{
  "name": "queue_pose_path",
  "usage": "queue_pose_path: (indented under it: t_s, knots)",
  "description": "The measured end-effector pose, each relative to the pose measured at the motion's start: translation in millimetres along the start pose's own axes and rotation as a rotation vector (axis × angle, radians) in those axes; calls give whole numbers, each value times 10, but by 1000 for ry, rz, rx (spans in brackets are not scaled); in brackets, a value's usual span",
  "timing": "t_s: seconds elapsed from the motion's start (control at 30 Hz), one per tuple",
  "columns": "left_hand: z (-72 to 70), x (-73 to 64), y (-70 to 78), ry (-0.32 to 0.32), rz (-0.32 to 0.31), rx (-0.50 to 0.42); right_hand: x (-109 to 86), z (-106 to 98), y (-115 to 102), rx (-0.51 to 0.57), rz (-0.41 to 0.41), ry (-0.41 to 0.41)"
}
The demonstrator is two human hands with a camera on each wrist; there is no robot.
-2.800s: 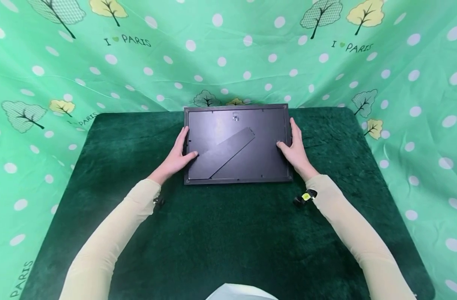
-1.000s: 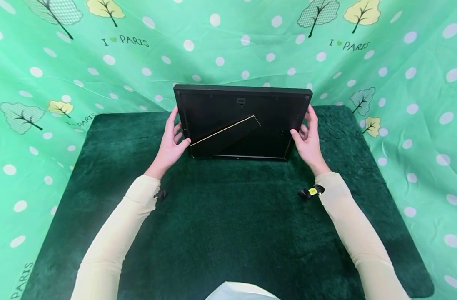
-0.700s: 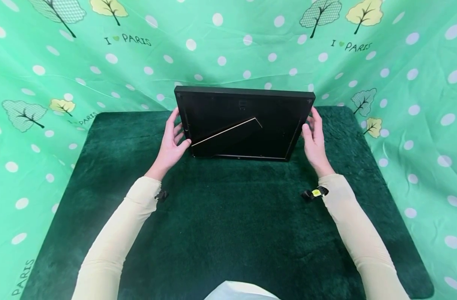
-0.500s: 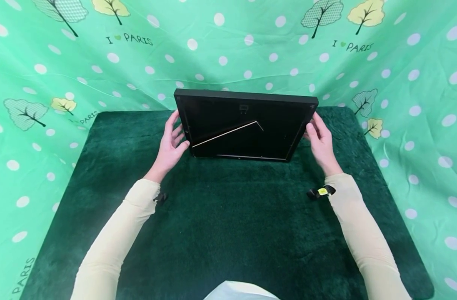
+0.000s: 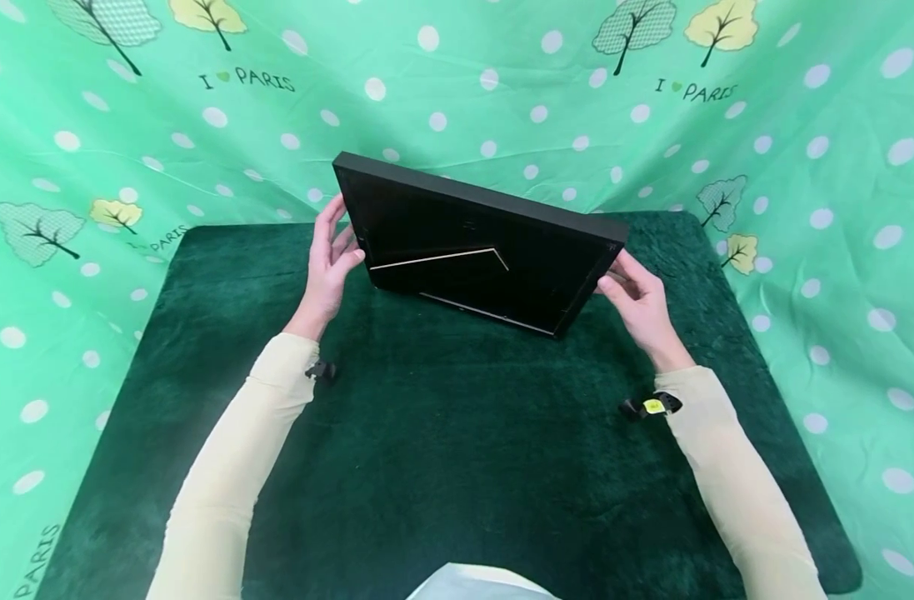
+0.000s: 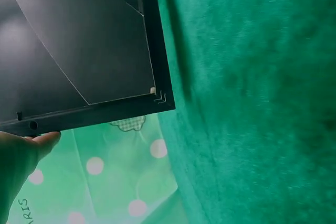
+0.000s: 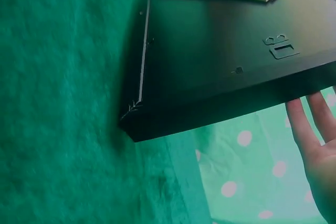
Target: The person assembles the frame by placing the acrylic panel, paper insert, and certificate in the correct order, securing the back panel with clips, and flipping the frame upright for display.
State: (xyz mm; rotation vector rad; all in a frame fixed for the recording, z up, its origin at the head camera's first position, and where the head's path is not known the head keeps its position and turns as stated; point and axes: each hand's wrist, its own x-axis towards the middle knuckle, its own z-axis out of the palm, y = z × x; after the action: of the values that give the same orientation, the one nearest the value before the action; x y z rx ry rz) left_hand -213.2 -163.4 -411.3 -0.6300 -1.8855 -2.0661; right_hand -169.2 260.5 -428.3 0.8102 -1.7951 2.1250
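A black picture frame (image 5: 419, 221) stands tilted up on its lower long edge, its back facing the person. A slanted easel stand (image 5: 442, 273) lies against that back, and a small metal hanger (image 7: 283, 51) shows near the top edge in the right wrist view. My left hand (image 5: 325, 267) grips the left side, thumb at the edge, the other fingers partly hidden behind. On the right side, my right hand (image 5: 640, 304) holds the edge between thumb and fingers; its fingertips (image 7: 295, 106) touch the rim. The picture side is hidden.
A dark green velvety cloth (image 5: 427, 450) covers the table. Around it hangs a light green curtain (image 5: 486, 67) with white dots and tree prints. Each wrist wears a black strap device, the right one with a yellow label (image 5: 654, 407).
The frame was lying nearly flat, then was raised onto its lower edge. It has since turned, its right side coming nearer the person. The right hand shifted outward along the right edge.
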Motion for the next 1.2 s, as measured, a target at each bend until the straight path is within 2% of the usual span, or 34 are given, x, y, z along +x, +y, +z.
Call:
queue_pose_path:
  t_s: [0.1, 0.27, 0.53, 0.6, 0.73, 0.8, 0.87, 1.03, 1.2]
  knots:
    - [6, 69, -16, 11, 4, -19, -27, 61, -70, 4, -35, -22]
    - [23, 143, -113, 21, -4, -27, -48, 147, -170, -54, -80, -43]
    - [8, 117, -191, 23, -50, -3, -107, 163, -147, -91, -45, -48]
    - [21, 110, -178, 5, -75, 19, -150, 140, -132, -117, -31, -43]
    - [99, 89, -83, -42, -122, 137, -224, 111, -113, -156, -15, -37]
    - [145, 69, -11, -45, -143, 191, -229, 110, -105, -159, -9, -35]
    - [183, 56, 62, -36, -155, 203, -223, 114, -103, -165, -6, -35]
    - [213, 91, 137, -4, -198, 129, -238, 147, -115, -148, -21, -29]
    - [190, 244, 48, 1, -204, 63, -264, 263, -159, -133, -50, -45]
